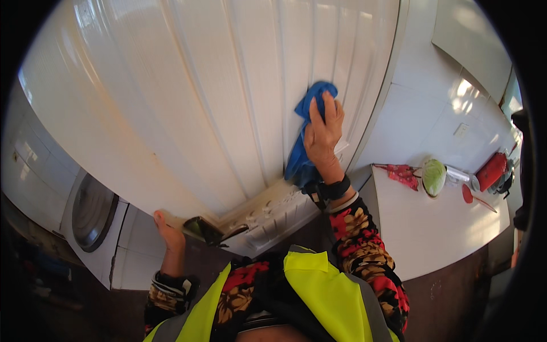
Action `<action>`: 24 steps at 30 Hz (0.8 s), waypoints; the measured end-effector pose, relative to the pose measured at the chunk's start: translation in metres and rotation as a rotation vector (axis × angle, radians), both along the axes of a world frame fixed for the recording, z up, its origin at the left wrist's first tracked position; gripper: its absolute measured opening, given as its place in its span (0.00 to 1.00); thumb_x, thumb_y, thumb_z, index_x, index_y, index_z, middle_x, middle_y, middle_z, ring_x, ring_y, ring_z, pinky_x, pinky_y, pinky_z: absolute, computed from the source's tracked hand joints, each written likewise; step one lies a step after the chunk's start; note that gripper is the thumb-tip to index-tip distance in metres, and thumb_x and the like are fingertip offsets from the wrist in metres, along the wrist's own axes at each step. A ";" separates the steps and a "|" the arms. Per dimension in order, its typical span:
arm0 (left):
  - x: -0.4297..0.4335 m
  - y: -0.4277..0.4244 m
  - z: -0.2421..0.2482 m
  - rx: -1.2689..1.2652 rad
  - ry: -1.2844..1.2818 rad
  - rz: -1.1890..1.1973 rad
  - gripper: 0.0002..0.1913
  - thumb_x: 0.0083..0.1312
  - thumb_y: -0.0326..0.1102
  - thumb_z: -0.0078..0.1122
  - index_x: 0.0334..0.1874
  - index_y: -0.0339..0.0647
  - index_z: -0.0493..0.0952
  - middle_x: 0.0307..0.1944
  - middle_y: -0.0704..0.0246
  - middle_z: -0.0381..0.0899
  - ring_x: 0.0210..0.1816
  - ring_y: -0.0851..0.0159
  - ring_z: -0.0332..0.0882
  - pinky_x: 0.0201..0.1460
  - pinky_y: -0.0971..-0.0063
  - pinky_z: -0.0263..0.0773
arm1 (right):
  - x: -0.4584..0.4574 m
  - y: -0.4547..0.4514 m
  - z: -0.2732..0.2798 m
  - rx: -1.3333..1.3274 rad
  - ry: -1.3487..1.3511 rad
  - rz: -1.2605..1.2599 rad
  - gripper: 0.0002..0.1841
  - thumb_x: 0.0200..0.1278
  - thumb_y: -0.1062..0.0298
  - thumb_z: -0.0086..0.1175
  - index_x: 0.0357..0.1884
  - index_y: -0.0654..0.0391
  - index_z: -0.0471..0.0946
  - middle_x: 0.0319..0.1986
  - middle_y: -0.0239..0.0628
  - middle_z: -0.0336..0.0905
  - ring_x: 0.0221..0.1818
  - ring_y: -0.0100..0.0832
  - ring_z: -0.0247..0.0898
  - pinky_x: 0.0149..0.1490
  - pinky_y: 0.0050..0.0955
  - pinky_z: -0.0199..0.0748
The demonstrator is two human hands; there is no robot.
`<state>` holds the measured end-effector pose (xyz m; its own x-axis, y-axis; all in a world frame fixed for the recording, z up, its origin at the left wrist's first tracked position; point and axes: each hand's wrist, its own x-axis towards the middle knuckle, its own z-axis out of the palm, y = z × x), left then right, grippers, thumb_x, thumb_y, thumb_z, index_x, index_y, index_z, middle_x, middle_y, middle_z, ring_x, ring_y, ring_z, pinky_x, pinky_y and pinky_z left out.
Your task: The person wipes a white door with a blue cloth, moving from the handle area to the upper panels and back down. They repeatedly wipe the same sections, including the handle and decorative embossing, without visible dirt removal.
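A white panelled door (213, 107) with vertical grooves fills the upper middle of the view. My right hand (325, 132) presses a bunched blue cloth (299, 158) flat against its right part, and the cloth's lower end hangs down by my wrist. At the door's lower left edge, my left hand (171, 233) rests with the fingertips against the edge; most of its fingers are hidden behind the door. Just right of that hand is a dark metal door handle (205, 230). Brownish stains run down the door's left part.
To the right, a white counter (427, 231) holds a cabbage (434, 177), a red patterned cloth (401, 176), a red container (492, 171) and a red utensil (467, 194). A wall cabinet (474, 47) hangs above. A large round metal lid (95, 212) lies on a tiled surface at left.
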<state>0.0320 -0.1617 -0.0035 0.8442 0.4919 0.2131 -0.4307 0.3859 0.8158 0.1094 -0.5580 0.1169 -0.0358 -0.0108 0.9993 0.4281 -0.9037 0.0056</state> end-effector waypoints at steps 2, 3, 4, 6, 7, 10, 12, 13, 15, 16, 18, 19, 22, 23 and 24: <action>0.000 0.002 0.001 -0.014 0.032 -0.013 0.29 0.72 0.54 0.42 0.66 0.40 0.58 0.62 0.62 0.62 0.61 0.56 0.62 0.64 0.60 0.58 | -0.007 0.004 -0.041 0.040 0.092 0.016 0.22 0.42 0.87 0.49 0.45 0.68 0.78 0.54 0.57 0.68 0.49 0.59 0.66 0.53 0.45 0.68; -0.003 0.003 0.002 -0.012 0.049 0.000 0.27 0.72 0.54 0.43 0.63 0.39 0.60 0.59 0.62 0.64 0.59 0.57 0.64 0.62 0.61 0.60 | -0.015 0.007 -0.063 0.063 0.157 0.019 0.22 0.43 0.87 0.49 0.45 0.68 0.78 0.54 0.57 0.68 0.49 0.58 0.66 0.53 0.45 0.68; -0.003 0.003 0.003 0.003 0.039 0.000 0.26 0.72 0.53 0.43 0.60 0.39 0.62 0.56 0.62 0.65 0.57 0.58 0.65 0.60 0.62 0.63 | -0.022 0.010 -0.083 0.075 0.207 0.023 0.22 0.43 0.86 0.49 0.46 0.68 0.78 0.54 0.56 0.67 0.50 0.58 0.66 0.54 0.44 0.68; -0.004 0.004 0.006 0.053 -0.021 -0.047 0.25 0.71 0.52 0.44 0.58 0.38 0.63 0.54 0.62 0.67 0.55 0.59 0.67 0.58 0.63 0.65 | -0.034 0.013 -0.121 0.095 0.303 0.024 0.22 0.44 0.86 0.49 0.47 0.67 0.77 0.55 0.55 0.66 0.51 0.56 0.65 0.54 0.44 0.68; -0.004 0.003 0.007 0.034 0.001 -0.047 0.26 0.71 0.54 0.44 0.60 0.39 0.62 0.56 0.63 0.65 0.57 0.58 0.65 0.60 0.63 0.62 | -0.039 0.014 -0.137 0.108 0.366 0.028 0.23 0.44 0.86 0.49 0.47 0.67 0.76 0.56 0.54 0.65 0.50 0.56 0.65 0.54 0.44 0.68; -0.003 0.001 0.011 0.048 0.006 -0.015 0.28 0.71 0.55 0.44 0.63 0.40 0.60 0.58 0.63 0.64 0.58 0.58 0.64 0.62 0.62 0.60 | -0.052 0.014 -0.176 0.117 0.520 0.017 0.24 0.45 0.85 0.49 0.50 0.63 0.75 0.57 0.49 0.62 0.49 0.54 0.64 0.52 0.43 0.69; -0.002 0.002 0.012 0.092 0.014 0.060 0.26 0.70 0.54 0.46 0.58 0.39 0.63 0.54 0.63 0.67 0.55 0.59 0.67 0.59 0.63 0.64 | -0.059 0.013 -0.195 0.126 0.694 0.024 0.25 0.44 0.84 0.50 0.50 0.61 0.76 0.58 0.46 0.62 0.49 0.52 0.65 0.52 0.42 0.70; -0.002 0.003 0.011 0.059 0.030 0.031 0.26 0.70 0.54 0.46 0.58 0.39 0.63 0.54 0.63 0.67 0.55 0.59 0.67 0.59 0.63 0.64 | -0.060 0.011 -0.200 0.121 0.764 0.027 0.25 0.44 0.84 0.51 0.50 0.60 0.76 0.58 0.45 0.62 0.49 0.52 0.65 0.52 0.41 0.70; 0.003 0.006 0.008 0.012 -0.003 -0.048 0.26 0.69 0.54 0.47 0.59 0.39 0.63 0.54 0.62 0.67 0.55 0.58 0.67 0.59 0.62 0.64 | -0.060 0.004 -0.199 0.154 0.860 0.049 0.25 0.44 0.83 0.51 0.50 0.58 0.76 0.58 0.44 0.64 0.50 0.52 0.65 0.53 0.40 0.70; 0.004 0.009 0.005 0.001 -0.004 -0.021 0.26 0.69 0.53 0.47 0.59 0.39 0.63 0.54 0.63 0.67 0.55 0.58 0.67 0.59 0.62 0.63 | -0.061 0.002 -0.191 0.161 0.893 0.083 0.25 0.44 0.83 0.51 0.50 0.58 0.76 0.58 0.43 0.65 0.51 0.51 0.66 0.53 0.40 0.71; 0.007 0.015 -0.003 0.006 -0.002 0.018 0.25 0.70 0.52 0.46 0.59 0.38 0.63 0.54 0.63 0.67 0.54 0.58 0.66 0.59 0.61 0.63 | -0.068 -0.010 -0.165 0.232 0.825 0.206 0.26 0.44 0.84 0.50 0.50 0.57 0.76 0.57 0.43 0.68 0.53 0.53 0.66 0.54 0.40 0.70; 0.009 0.018 -0.007 -0.063 0.030 0.005 0.24 0.70 0.51 0.46 0.58 0.38 0.64 0.53 0.63 0.67 0.54 0.58 0.66 0.58 0.62 0.64 | -0.069 -0.018 -0.144 0.290 0.842 0.246 0.26 0.43 0.84 0.50 0.50 0.57 0.76 0.57 0.43 0.69 0.54 0.54 0.66 0.55 0.40 0.70; 0.020 0.026 -0.017 -0.122 0.035 0.047 0.21 0.70 0.49 0.46 0.54 0.39 0.66 0.49 0.65 0.68 0.50 0.61 0.67 0.54 0.63 0.66 | -0.058 -0.038 -0.052 0.214 0.484 0.354 0.26 0.44 0.84 0.49 0.51 0.61 0.74 0.57 0.49 0.69 0.59 0.52 0.65 0.62 0.38 0.64; 0.022 0.028 -0.018 -0.008 0.014 0.089 0.18 0.70 0.49 0.47 0.50 0.40 0.68 0.46 0.66 0.68 0.47 0.63 0.68 0.51 0.65 0.67 | -0.060 -0.041 -0.022 0.204 0.400 0.393 0.26 0.45 0.84 0.48 0.51 0.63 0.74 0.57 0.51 0.69 0.61 0.52 0.65 0.65 0.38 0.62; 0.024 0.028 -0.019 0.075 -0.020 0.049 0.16 0.70 0.48 0.47 0.47 0.41 0.67 0.44 0.68 0.68 0.45 0.64 0.67 0.49 0.66 0.68 | -0.055 -0.047 0.013 0.201 0.351 0.399 0.25 0.45 0.83 0.49 0.52 0.63 0.72 0.56 0.52 0.70 0.61 0.50 0.65 0.65 0.37 0.61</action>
<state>0.0558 -0.1337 -0.0226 0.8146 0.5146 0.2677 -0.4645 0.3022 0.8324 0.0541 -0.6050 0.1297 0.3444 -0.1470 0.9273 0.6816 -0.6401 -0.3546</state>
